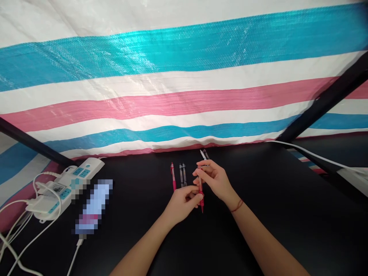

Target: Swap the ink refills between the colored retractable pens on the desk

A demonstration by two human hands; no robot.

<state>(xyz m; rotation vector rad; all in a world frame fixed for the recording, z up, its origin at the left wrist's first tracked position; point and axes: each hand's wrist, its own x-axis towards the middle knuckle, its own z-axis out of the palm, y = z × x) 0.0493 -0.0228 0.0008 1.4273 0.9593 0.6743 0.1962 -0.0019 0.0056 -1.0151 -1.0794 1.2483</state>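
Note:
Both of my hands are closed on one red pen, held roughly upright in the view with its red tip pointing toward me. My left hand pinches the lower, red grip part. Higher up, the fingers of my right hand grasp the clear barrel and partly cover the top end. Just left of the hands lie another red pen and two dark pens side by side; my left hand hides their lower ends. Behind my right hand, a white-topped pen and a dark pen show only their upper ends.
A white power strip with plugs and cables lies at the left of the black table. Beside it is a blurred-out phone on a charging cable. A striped sheet hangs behind, between dark poles. A white cable runs at right.

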